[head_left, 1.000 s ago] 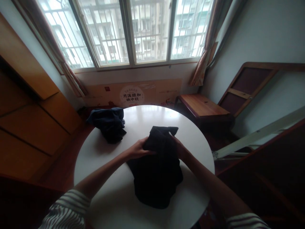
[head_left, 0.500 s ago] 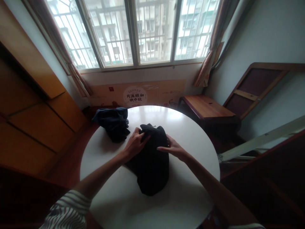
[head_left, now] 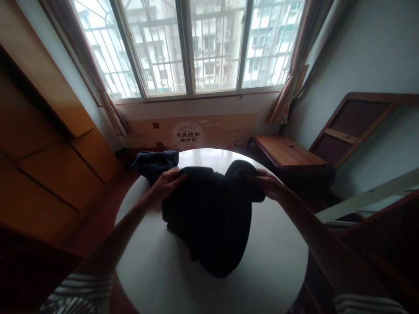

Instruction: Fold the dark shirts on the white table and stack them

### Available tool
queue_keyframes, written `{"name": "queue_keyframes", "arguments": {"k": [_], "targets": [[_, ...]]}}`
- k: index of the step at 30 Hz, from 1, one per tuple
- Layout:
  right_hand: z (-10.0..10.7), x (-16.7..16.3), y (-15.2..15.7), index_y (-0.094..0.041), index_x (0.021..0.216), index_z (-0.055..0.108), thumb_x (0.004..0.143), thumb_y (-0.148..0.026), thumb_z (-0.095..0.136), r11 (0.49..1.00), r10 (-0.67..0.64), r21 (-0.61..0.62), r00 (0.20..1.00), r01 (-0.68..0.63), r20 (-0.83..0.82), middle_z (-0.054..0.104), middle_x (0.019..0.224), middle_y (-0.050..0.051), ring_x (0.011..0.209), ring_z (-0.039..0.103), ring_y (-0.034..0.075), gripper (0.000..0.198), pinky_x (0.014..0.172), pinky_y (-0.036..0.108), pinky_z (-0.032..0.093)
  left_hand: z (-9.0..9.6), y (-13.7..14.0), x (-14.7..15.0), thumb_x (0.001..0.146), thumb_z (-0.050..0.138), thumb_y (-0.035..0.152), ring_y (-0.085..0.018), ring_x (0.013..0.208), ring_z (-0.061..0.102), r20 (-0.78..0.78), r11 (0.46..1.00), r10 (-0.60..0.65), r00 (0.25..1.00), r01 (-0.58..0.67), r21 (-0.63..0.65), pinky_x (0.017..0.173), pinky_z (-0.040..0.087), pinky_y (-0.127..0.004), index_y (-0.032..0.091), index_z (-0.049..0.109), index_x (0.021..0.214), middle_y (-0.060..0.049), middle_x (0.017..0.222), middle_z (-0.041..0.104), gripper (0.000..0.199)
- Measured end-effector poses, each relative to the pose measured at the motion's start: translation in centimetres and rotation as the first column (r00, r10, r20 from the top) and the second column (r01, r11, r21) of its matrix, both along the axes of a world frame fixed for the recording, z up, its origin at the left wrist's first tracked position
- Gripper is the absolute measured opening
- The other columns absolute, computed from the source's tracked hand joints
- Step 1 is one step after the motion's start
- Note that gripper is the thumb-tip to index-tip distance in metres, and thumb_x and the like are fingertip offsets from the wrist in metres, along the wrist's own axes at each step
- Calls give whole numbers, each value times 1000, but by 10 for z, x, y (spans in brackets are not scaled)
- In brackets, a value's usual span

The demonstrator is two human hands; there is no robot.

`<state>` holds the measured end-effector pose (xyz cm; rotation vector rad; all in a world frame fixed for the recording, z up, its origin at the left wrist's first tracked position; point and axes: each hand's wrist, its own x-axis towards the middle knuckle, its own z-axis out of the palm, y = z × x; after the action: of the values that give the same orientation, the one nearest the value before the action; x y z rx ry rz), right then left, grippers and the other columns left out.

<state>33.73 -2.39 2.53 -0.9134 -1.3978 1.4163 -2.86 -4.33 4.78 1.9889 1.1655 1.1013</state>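
Observation:
A black garment [head_left: 211,213] hangs spread between my two hands over the round white table [head_left: 278,253]. I cannot tell what kind of garment it is. My left hand [head_left: 167,179] pinches its upper left corner, thumb along the edge. On the other side my right hand [head_left: 267,183] grips the upper right part, its fingers partly behind the cloth. The lower end of the cloth droops toward the near part of the tabletop. Behind my left hand lies a crumpled dark blue garment [head_left: 153,162] at the table's far left edge.
Orange-brown cabinets [head_left: 49,183] line the left side. A low wooden table [head_left: 290,150] stands at the back right, near a wood-framed panel [head_left: 353,122] against the wall. Barred windows [head_left: 216,48] with tied curtains rise beyond the table.
My hands have moved apart, left hand to the left and right hand to the right. The bunched black garment is now stretched wide between them. The view has shifted slightly.

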Motion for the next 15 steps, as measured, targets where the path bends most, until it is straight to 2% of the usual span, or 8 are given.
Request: {"name": "queue_keyframes", "arguments": {"k": [2, 4, 6, 7, 9, 11, 13, 15], "targets": [[9, 1, 25, -18, 96, 73, 67, -44, 80, 984, -160, 81, 987, 159, -1, 72, 87, 7, 78, 68, 25, 39, 74, 40, 56, 9, 25, 5, 92, 56, 43, -16, 78, 57, 27, 950, 218, 976, -218, 225, 72, 50, -25, 17, 63, 76, -4, 85, 60, 31], [10, 2, 47, -19, 107, 70, 74, -45, 75, 921, -343, 225, 936, 319, 80, 73, 94, 8, 83, 68, 26, 43, 78, 41, 56, 10, 46, 11, 93, 54, 39, -20, 91, 58, 7, 856, 380, 925, -355, 376, 87, 49, -31, 17, 64, 83, -7, 94, 60, 27], [1, 3, 57, -19, 118, 66, 78, -45, 71, 841, -494, 365, 842, 399, 217, 72, 102, 11, 90, 68, 26, 48, 82, 41, 56, -2, 57, 16, 90, 57, 37, -25, 103, 57, -80, 817, 451, 889, -376, 437, 101, 44, -39, 15, 66, 96, -12, 104, 61, 25], [-8, 3, 56, -18, 121, 64, 79, -45, 70, 817, -535, 417, 793, 398, 292, 72, 105, 12, 91, 68, 26, 50, 83, 42, 56, -13, 58, 18, 89, 58, 37, -27, 107, 57, -139, 836, 438, 888, -345, 427, 103, 42, -41, 13, 66, 104, -13, 109, 61, 28], [-31, 1, 43, -18, 124, 63, 81, -43, 68, 810, -542, 493, 725, 317, 425, 70, 108, 14, 91, 68, 27, 50, 84, 44, 55, -41, 50, 20, 90, 58, 39, -28, 110, 59, -259, 912, 338, 905, -247, 326, 104, 42, -42, 12, 63, 117, -16, 115, 62, 39], [-58, -4, 20, -19, 125, 63, 82, -42, 67, 833, -456, 538, 712, 130, 534, 68, 112, 14, 94, 67, 27, 49, 88, 47, 54, -72, 35, 20, 89, 58, 47, -30, 110, 61, -372, 971, 223, 901, -171, 168, 102, 45, -42, 11, 60, 125, -18, 118, 62, 51], [-82, -11, -7, -21, 130, 60, 79, -41, 72, 826, -332, 554, 703, -105, 629, 64, 123, 14, 107, 63, 30, 56, 96, 49, 51, -99, 18, 19, 83, 63, 54, -33, 114, 60, -470, 986, 166, 867, -156, 61, 101, 45, -43, 10, 56, 130, -21, 124, 60, 65], [-99, -19, -27, -23, 134, 59, 75, -38, 77, 790, -276, 552, 649, -266, 709, 57, 134, 15, 120, 55, 33, 63, 101, 50, 47, -117, 3, 20, 82, 64, 55, -34, 113, 60, -537, 994, 100, 838, -113, 9, 99, 46, -42, 11, 56, 129, -21, 124, 60, 65]]}}
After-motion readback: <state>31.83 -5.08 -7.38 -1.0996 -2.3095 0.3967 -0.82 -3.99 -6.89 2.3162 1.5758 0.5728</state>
